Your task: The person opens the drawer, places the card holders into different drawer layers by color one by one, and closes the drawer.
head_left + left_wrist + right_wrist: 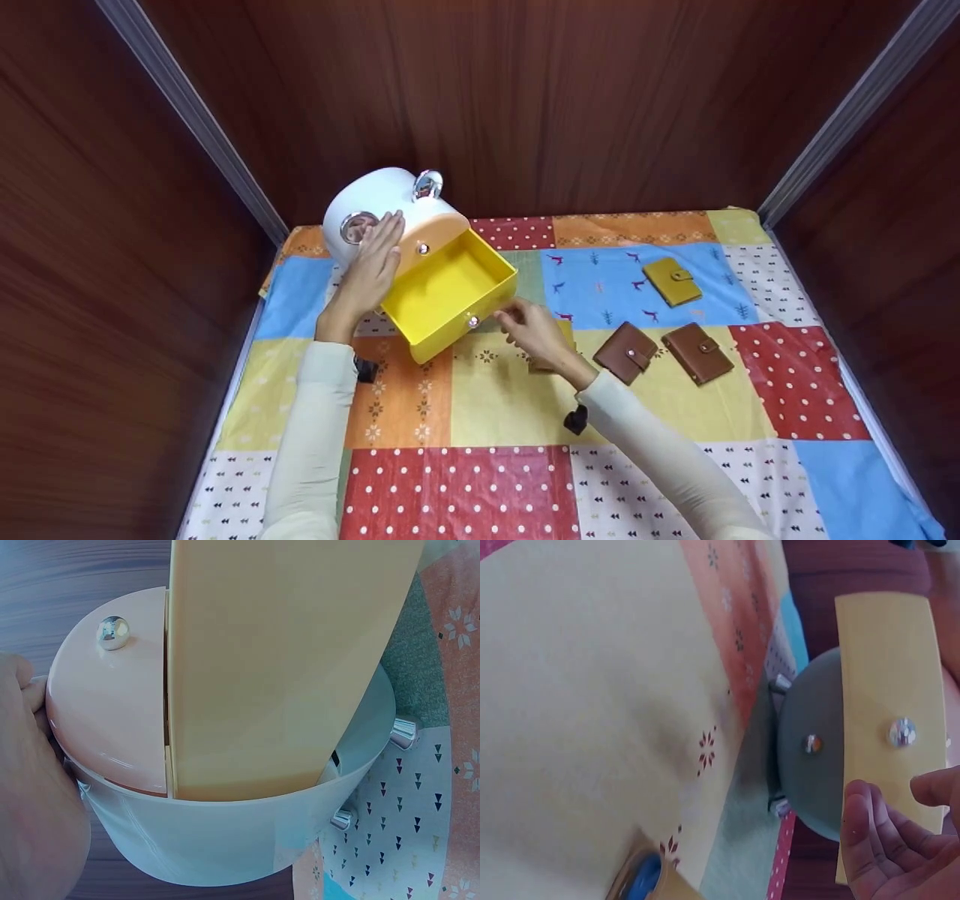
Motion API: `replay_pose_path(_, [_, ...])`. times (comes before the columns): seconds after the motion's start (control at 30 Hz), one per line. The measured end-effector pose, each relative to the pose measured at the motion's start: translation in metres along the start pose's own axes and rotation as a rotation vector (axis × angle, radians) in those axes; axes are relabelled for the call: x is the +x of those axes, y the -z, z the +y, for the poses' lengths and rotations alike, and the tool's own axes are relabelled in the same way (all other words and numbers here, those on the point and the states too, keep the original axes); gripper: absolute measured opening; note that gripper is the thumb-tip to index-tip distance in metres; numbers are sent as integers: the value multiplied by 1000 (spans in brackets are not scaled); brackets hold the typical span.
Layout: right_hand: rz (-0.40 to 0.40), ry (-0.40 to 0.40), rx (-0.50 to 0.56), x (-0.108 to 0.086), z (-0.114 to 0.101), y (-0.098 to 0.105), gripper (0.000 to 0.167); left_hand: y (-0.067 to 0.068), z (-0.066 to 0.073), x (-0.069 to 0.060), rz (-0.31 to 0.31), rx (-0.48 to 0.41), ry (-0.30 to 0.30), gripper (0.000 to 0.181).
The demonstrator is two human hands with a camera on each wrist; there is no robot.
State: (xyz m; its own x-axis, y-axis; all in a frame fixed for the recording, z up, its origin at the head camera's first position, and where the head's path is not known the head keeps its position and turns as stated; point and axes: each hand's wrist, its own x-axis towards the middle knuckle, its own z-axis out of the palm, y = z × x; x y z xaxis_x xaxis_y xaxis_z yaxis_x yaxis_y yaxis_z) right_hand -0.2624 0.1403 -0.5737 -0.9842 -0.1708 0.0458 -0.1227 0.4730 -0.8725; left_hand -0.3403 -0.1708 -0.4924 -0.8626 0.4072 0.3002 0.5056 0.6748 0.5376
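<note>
A person's right hand (534,328), fingers loosely curled and gripping nothing, hung at the front of a yellow drawer (450,292), contact unclear, with wallets (622,351) lying outside it on the surface (510,409). Beyond, the left hand (369,271) rested with straight fingers against the white box (379,191); opening looked done, the drawer not yet pushed back in.

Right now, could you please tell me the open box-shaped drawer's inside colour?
The box-shaped drawer is bright yellow inside, best seen in the head view.
</note>
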Motion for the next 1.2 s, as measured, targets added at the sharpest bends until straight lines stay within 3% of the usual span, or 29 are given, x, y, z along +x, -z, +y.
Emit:
replay_pose_path(0.33, [83,-25,-3,3,14,21,20,1,0,0,-4,7,3,55])
replay_pose_path(0.6, [134,-51,-72,4,26,33,21,1,0,0,-16,8,20,55])
replay_pose_path(0.87, [151,-119,-72,3,38,43,21,1,2,-2,-9,6,14,55])
replay_pose_path(1.2, [209,-177,-171,2,53,56,22,0,1,0,-24,19,36,56])
